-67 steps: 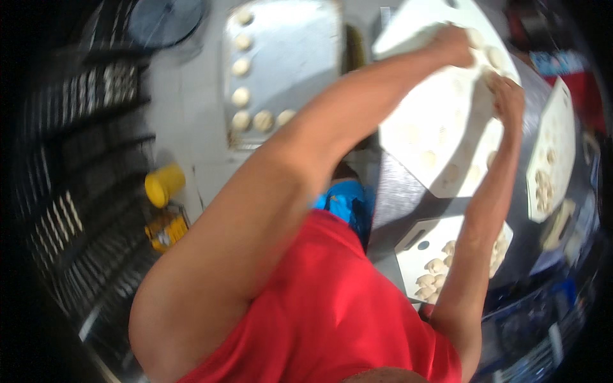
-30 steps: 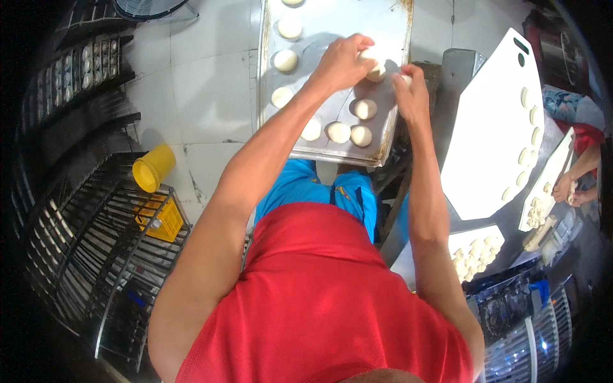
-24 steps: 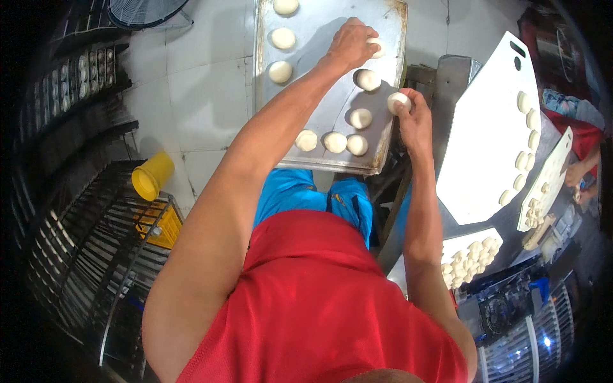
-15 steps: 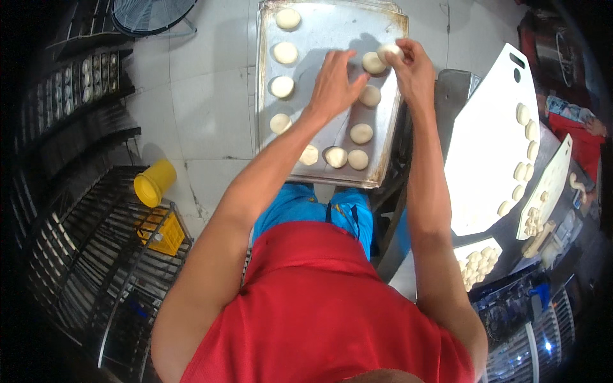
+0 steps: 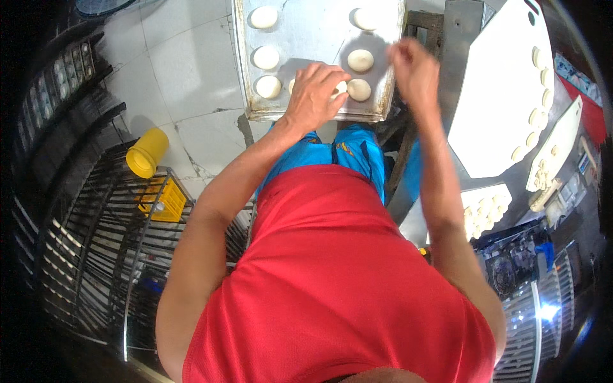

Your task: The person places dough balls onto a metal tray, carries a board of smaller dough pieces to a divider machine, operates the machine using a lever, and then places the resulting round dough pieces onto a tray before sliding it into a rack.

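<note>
Cream-white dough rounds point(image 5: 361, 60) sit mostly spaced, seemingly against sticking, on an upper-centre metal tray point(image 5: 313, 38); the left hand point(image 5: 314, 92) arches over one, fingers loosely spread; the blurred right hand's point(image 5: 415, 67) grip cannot be told.

The left hand point(image 5: 313, 96) covers parts of two dough rounds point(image 5: 339, 90) in the near row; finger contact beneath it is not visible. The right hand point(image 5: 415, 67) is motion-blurred; whether it holds anything cannot be determined. The upper picture edge cuts off the far end of the tray point(image 5: 313, 41) and most of the fan point(image 5: 102, 5). The right forearm point(image 5: 442, 182) conceals part of the small board point(image 5: 480, 193). Pale items point(image 5: 60, 246) on the left rack point(image 5: 105, 246) are too small to identify.
</note>
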`<action>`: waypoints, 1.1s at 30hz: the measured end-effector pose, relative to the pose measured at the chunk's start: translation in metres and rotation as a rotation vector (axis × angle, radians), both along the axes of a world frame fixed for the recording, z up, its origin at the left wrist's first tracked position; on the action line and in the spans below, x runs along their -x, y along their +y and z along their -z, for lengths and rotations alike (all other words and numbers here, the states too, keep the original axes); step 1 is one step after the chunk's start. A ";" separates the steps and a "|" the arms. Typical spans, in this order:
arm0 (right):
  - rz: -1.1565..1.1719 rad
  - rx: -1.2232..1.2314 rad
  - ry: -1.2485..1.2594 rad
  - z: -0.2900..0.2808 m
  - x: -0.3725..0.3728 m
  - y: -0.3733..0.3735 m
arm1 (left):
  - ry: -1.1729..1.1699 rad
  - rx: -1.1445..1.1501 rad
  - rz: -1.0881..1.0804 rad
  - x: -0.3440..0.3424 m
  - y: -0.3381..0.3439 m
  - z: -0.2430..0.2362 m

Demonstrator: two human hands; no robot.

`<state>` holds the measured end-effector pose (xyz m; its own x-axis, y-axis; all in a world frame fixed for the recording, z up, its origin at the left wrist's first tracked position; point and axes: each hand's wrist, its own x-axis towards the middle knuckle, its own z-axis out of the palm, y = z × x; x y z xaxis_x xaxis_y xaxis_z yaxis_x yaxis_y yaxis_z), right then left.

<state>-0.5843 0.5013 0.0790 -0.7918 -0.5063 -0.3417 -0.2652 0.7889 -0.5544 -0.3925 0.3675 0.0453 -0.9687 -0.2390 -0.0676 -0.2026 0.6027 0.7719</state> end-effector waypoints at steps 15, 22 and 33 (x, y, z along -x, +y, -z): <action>0.175 0.182 -0.236 0.048 -0.092 0.057 | -0.005 0.148 0.071 -0.014 0.015 0.015; 0.115 0.204 -0.133 0.043 -0.094 0.059 | 0.028 0.237 0.094 -0.013 0.020 0.007; 0.538 0.243 0.511 -0.111 0.018 0.262 | 0.441 0.166 0.141 0.122 0.114 -0.078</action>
